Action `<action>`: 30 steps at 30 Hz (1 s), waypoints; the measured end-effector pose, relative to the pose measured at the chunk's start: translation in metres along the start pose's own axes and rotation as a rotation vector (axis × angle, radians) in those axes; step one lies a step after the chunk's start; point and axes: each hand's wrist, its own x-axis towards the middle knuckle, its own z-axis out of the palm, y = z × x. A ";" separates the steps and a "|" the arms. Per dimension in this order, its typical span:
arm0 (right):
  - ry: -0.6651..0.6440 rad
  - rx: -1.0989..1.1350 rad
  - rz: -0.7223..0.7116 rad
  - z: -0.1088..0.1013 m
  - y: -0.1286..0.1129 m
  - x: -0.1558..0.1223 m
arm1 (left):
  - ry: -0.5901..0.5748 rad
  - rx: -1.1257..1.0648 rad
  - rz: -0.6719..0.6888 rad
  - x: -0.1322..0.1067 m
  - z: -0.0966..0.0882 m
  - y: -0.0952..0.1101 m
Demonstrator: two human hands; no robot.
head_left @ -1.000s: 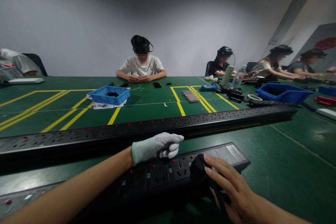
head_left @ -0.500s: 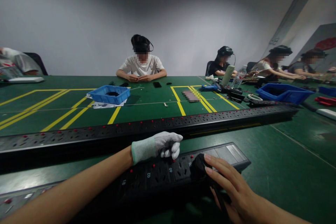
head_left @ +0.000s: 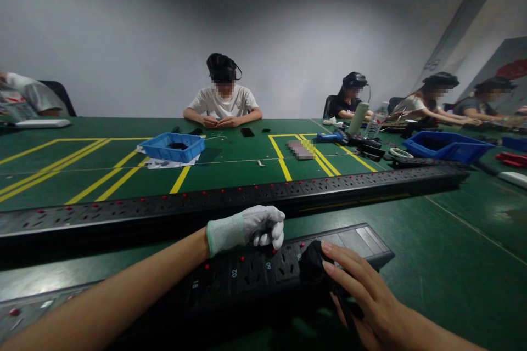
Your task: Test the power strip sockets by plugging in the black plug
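Note:
A long black power strip (head_left: 254, 274) with numbered sockets and small red indicators lies across the table before me. My right hand (head_left: 364, 288), bare, grips a black plug (head_left: 312, 256) that sits at a socket near the strip's right end. Its cable runs down beneath that hand, partly hidden by the fingers. My left hand (head_left: 267, 225) wears a white glove with a mint-green cuff. Its fingers are curled closed just over the strip's far edge, close to the sockets left of the plug, and nothing shows in them. The left forearm covers part of the strip.
Behind lies another long black power strip (head_left: 329, 185), spanning much of the green table (head_left: 444, 252). Farther off are a light-blue bin (head_left: 193, 149), a dark-blue bin (head_left: 465, 149), a blue tool (head_left: 329, 137) and a bottle (head_left: 374, 123). A person (head_left: 224, 101) sits opposite; several others sit along the table.
Almost nothing differs. The gloved left hand's index finger is slightly more bent, and the view has shifted a touch. The right hand stays on the plug.

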 end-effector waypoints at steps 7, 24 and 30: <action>0.003 -0.006 0.014 0.000 -0.001 0.000 | -0.016 -0.011 0.039 -0.002 0.000 0.001; -0.018 0.006 0.008 -0.002 -0.002 0.002 | -0.078 0.063 0.125 -0.007 -0.003 0.001; -0.018 -0.002 0.003 -0.001 -0.001 0.001 | -0.065 0.093 0.159 -0.011 0.000 0.004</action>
